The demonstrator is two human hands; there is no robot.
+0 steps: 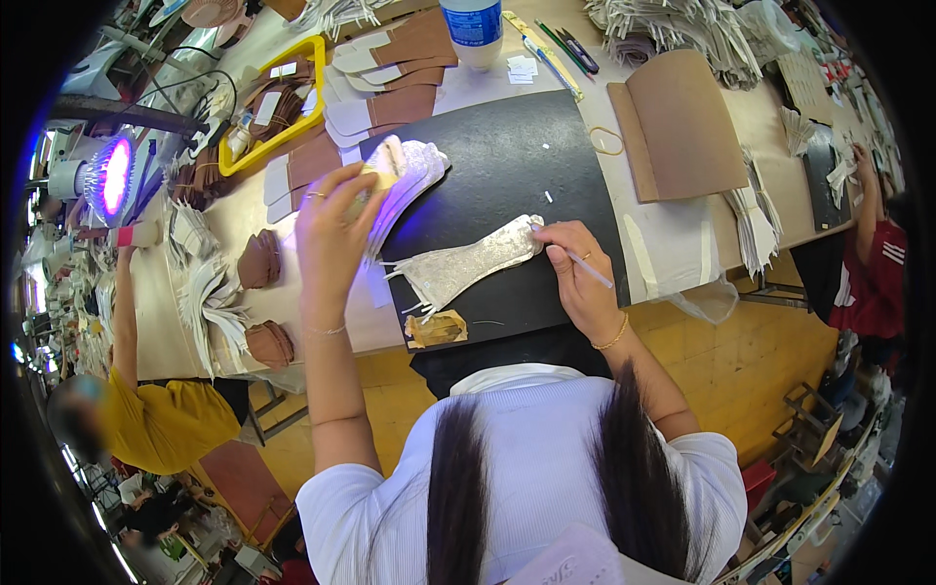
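Left hand [331,229] up over the near left part of the black mat [507,185], fingers closed on a small yellowish pad [378,178], right by the stack of pale shiny pieces [409,180]. Purple glow on that stack from the lamp [112,175] at the left table edge, likely to show marks better. Right hand [575,273] pinched on a thin white stick [590,268], fingertips pressing one pale shiny piece [468,263] flat on the mat, near the front table edge, probably to stop sliding. Small tan scrap [436,329] just below that piece. Brown cut shapes [390,78] and a yellow tray [278,107] farther back.
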